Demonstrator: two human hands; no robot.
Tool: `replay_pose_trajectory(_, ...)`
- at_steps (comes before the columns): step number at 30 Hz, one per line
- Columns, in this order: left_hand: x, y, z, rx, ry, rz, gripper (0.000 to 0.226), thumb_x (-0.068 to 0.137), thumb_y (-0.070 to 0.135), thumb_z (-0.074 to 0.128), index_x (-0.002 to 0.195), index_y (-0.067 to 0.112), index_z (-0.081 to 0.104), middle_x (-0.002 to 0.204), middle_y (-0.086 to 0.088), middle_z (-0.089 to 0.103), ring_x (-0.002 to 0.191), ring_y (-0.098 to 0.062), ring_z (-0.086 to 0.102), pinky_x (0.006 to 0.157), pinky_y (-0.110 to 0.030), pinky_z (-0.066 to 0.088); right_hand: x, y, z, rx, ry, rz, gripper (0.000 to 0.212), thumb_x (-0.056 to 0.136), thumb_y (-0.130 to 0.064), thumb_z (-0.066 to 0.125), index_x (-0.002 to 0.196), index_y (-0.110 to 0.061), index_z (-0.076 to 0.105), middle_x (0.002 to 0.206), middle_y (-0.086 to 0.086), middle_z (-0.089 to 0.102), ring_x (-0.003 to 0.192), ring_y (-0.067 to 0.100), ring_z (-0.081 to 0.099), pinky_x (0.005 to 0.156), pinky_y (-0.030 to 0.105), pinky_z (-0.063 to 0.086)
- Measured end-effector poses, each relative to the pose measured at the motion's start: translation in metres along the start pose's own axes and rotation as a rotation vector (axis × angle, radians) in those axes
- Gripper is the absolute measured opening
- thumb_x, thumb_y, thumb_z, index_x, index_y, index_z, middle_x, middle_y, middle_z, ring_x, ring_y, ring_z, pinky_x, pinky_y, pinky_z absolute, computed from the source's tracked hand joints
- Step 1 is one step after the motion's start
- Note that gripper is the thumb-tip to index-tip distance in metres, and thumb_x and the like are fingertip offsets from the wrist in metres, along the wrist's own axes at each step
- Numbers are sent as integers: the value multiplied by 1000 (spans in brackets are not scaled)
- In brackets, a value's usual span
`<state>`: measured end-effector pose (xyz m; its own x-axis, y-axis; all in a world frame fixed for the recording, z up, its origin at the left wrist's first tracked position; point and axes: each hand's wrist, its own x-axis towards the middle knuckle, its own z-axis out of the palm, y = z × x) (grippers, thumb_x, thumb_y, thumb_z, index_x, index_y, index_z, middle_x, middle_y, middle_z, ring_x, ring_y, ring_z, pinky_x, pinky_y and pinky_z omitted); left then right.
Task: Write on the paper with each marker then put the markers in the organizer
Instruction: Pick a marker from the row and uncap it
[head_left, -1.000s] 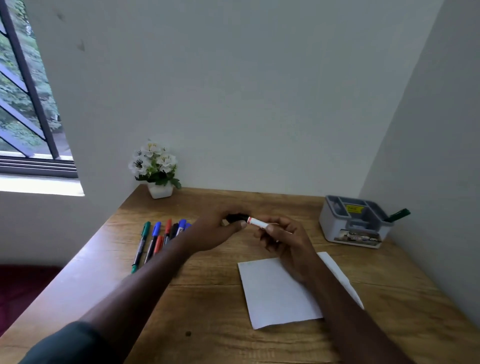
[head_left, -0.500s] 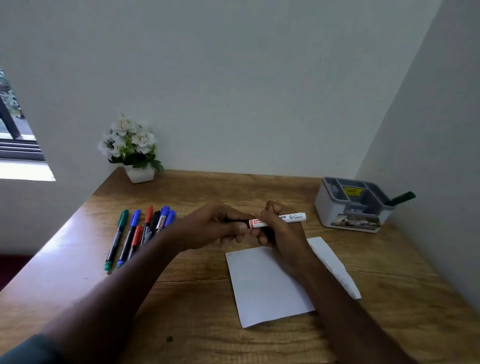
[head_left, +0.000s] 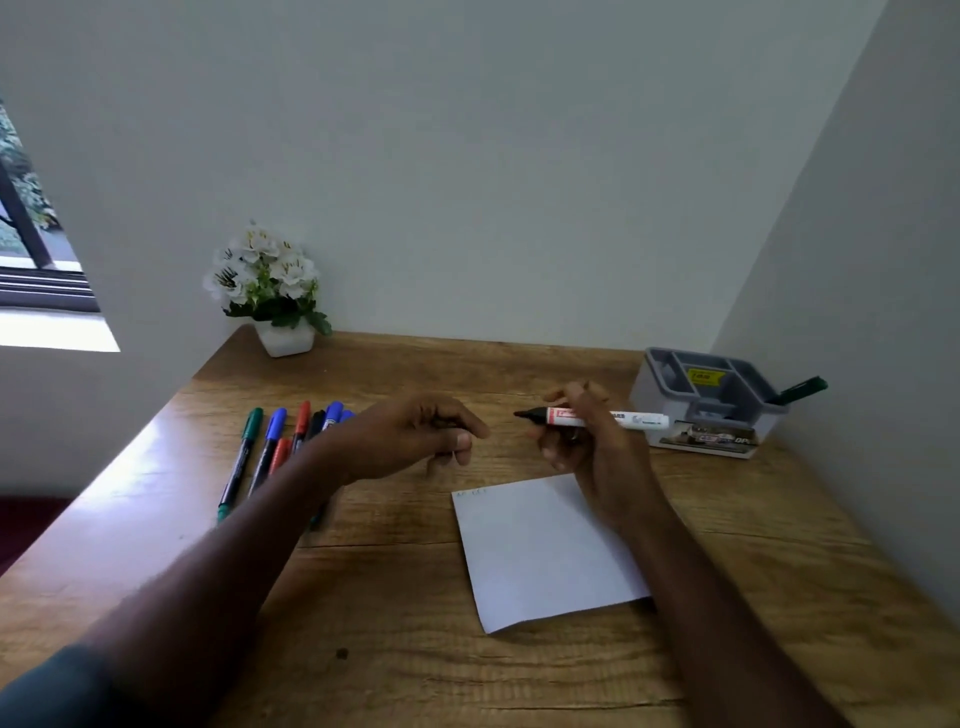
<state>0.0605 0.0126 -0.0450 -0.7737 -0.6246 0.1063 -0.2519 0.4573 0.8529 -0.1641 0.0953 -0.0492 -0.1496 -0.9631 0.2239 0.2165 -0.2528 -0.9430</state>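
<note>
With its cap off, the white marker (head_left: 597, 417) sits pinched in my right hand (head_left: 592, 441), black tip pointing left, above the counter (head_left: 395, 649) just beyond the paper (head_left: 535, 551). My left hand (head_left: 415, 436) is curled, I'd say round the cap, though I can't see it. Writing step, I reckon: next the tip has to swing down onto the sheet, which shows only faint marks at its top left corner. The other markers (head_left: 270, 447) wait in a row far left. The grey organizer (head_left: 711, 400) stands far right, a green marker (head_left: 797, 391) already in it. A flower pot (head_left: 283, 338) sits at the back; nothing blocks the sheet.
</note>
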Motion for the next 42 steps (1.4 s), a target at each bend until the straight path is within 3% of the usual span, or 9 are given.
replay_pose_trajectory(5,4,-8,10,346,109,-65,30,86,27,71,115,31,63,101,13,67,91,7,60,75,-13,44,-9,-3,15,-438,104,-39,20,95,-17,61,78,-9,68,68,-4,73,57,3,62,53,17,46)
replay_pose_trajectory(9,6,-9,17,416,63,-26,25,84,23,73,108,27,66,102,16,65,92,5,59,74,-9,46,-22,5,14,-880,-41,-153,15,83,-17,73,69,-16,68,68,-11,68,67,3,64,56,14,48)
replay_pose_trajectory(15,6,-9,21,506,55,-3,28,85,28,71,113,25,67,105,14,63,94,1,55,76,-12,42,-37,6,9,-827,-136,-49,7,83,-5,74,78,-2,70,79,8,71,68,3,61,57,11,45)
replay_pose_trajectory(19,2,-6,17,413,-26,-62,48,83,38,73,129,28,60,139,18,50,125,2,41,100,-19,30,-39,5,9,-831,-134,-10,9,82,-10,76,77,-7,69,78,5,72,67,4,62,54,11,43)
replay_pose_trajectory(22,2,-11,16,469,-160,-157,69,77,49,74,140,37,47,151,13,38,137,-8,33,110,-28,26,-40,2,11,-979,-86,87,9,87,-20,71,86,-11,70,86,3,72,72,2,61,53,9,40)
replay_pose_trajectory(25,3,-11,17,467,-158,-199,72,76,51,74,141,40,44,150,11,40,135,-12,37,105,-27,29,-36,2,19,-997,-10,68,16,88,-16,68,88,0,66,77,4,65,65,-5,58,50,6,40)
replay_pose_trajectory(28,4,-6,18,470,-160,-217,72,79,48,73,143,38,41,146,8,43,120,-8,41,94,-24,31,-33,7,30,-918,21,42,12,86,-16,68,80,-7,62,76,4,64,66,6,59,51,7,42)
replay_pose_trajectory(35,2,-6,16,406,-130,-277,84,76,45,76,147,39,31,156,11,28,143,-16,24,106,-28,20,-33,15,27,-861,-5,84,15,85,-15,67,76,-6,60,70,-2,61,60,-3,56,50,11,41)
replay_pose_trajectory(42,2,-1,14,405,-141,-286,83,78,42,76,148,35,32,156,8,30,140,-16,29,99,-23,20,-32,16,27,-873,-24,74,15,86,-16,65,76,-7,58,69,-2,60,59,-3,54,50,9,39)
